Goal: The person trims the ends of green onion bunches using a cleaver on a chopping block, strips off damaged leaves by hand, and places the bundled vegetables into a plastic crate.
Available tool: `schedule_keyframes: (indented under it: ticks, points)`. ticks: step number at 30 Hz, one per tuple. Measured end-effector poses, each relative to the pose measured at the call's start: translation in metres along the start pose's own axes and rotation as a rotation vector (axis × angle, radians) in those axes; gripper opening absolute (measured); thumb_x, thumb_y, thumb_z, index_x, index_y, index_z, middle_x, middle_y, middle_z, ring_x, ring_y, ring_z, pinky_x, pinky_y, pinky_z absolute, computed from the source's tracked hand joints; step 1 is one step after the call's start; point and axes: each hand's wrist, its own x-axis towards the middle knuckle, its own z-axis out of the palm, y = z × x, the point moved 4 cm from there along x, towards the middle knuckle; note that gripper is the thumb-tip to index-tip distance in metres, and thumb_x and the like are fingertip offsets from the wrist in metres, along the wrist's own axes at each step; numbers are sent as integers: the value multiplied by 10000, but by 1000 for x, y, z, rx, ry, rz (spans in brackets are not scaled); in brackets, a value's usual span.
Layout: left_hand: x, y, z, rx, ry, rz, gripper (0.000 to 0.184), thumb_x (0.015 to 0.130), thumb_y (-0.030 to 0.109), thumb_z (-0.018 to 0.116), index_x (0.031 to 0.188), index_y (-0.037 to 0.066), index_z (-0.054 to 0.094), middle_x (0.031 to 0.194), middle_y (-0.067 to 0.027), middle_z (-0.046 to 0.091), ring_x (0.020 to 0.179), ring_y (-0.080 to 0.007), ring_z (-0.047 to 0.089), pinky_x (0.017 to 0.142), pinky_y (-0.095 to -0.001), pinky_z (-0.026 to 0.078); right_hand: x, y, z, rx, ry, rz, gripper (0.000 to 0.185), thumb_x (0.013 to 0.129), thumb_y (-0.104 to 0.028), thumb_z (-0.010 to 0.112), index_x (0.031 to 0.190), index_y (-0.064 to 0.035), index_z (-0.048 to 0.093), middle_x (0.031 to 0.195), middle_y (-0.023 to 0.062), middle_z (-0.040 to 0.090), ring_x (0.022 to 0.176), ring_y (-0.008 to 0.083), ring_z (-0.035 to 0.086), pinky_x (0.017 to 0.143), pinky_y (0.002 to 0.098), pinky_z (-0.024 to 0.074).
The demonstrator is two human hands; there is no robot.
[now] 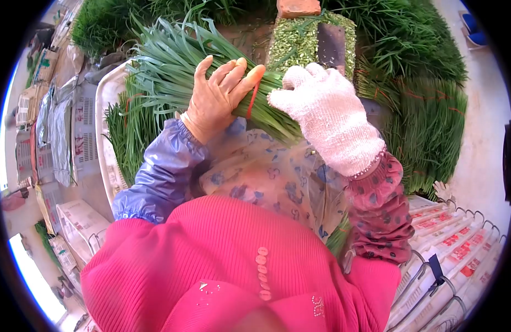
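Observation:
A bundle of green garlic chives [172, 72] lies slantwise above my lap, its leaves to the upper left and its pale stalk ends to the lower right. A red band [253, 100] goes around it. My left hand [219, 94], in a thin cream rubber glove, grips the bundle from above just left of the band, fingers somewhat spread. My right hand [330, 113], in a white knitted glove, is closed around the stalk end, with the thumb against the stalks. Its fingertips are partly hidden. A patterned plastic apron [266, 177] covers my lap beneath.
Ahead is a surface strewn with chopped stalk bits [291, 47], with a dark plate [331, 44] and a brick [298, 7]. Banded chive bundles [432, 122] are stacked at right. A white crate [104, 110] with chives stands at left. White printed crates [449, 243] sit lower right.

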Motion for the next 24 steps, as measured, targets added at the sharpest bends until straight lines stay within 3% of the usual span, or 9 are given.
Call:
schedule_keyframes:
  ticks: [6,9,12,14,16,19,20,22,24]
  points:
    - [5,5,4,-1,-44,7,694,775,163,684,1447,191,512,1310,-66,570,1189,-211,581,1093,-546,321,-1,7,6,-90,152,-86,84,723,-158,656,796,-177,618,862,-11,544,829,195,578,692,375,462]
    - [5,10,13,94,2,48,645,859,123,579,1487,200,457,1271,-64,577,1162,-196,581,1064,-567,367,-2,-3,10,-327,112,-63,83,765,-112,658,769,-149,584,824,7,473,779,203,532,678,379,445]
    - [4,12,14,152,-14,54,615,874,136,594,1472,201,463,1241,-58,578,1141,-184,588,1059,-566,373,-8,-12,16,-448,96,-46,84,796,-82,654,784,-120,580,848,29,483,790,213,530,692,371,449]
    - [-2,9,5,135,74,20,589,851,174,644,1427,204,522,1259,-52,579,1144,-195,591,1100,-534,346,-17,-8,-6,-214,-48,0,69,786,-76,656,811,-99,596,894,42,536,826,241,560,714,382,467]
    - [-11,5,5,89,77,25,580,834,160,644,1405,200,552,1283,-53,577,1157,-199,583,1122,-509,333,-37,13,-28,302,-162,259,68,809,-108,670,870,-84,652,947,102,625,875,329,629,759,437,511]
    - [-19,3,2,23,101,19,665,789,144,662,1438,191,524,1336,-49,559,1197,-210,563,1146,-502,320,-57,51,-40,355,-415,558,152,833,-185,727,901,-64,664,844,153,627,835,367,646,728,452,518]
    - [-21,3,1,12,100,26,665,789,144,662,1438,191,524,1336,-49,559,1197,-210,563,1146,-502,320,-58,52,-39,338,-278,604,115,834,-148,720,918,-80,680,894,143,649,832,359,655,728,433,530]
    - [-23,5,-1,30,115,34,680,782,132,670,1442,189,518,1356,-50,550,1204,-214,564,1147,-508,319,-37,38,-32,336,-82,457,109,847,-117,700,954,-97,689,938,126,664,834,346,664,732,409,546]
    - [-24,7,2,11,112,42,685,777,120,678,1439,184,518,1372,-53,543,1203,-215,566,1145,-510,322,-22,20,-19,593,15,329,158,862,-99,670,1021,-98,669,969,114,672,877,326,674,746,393,558]
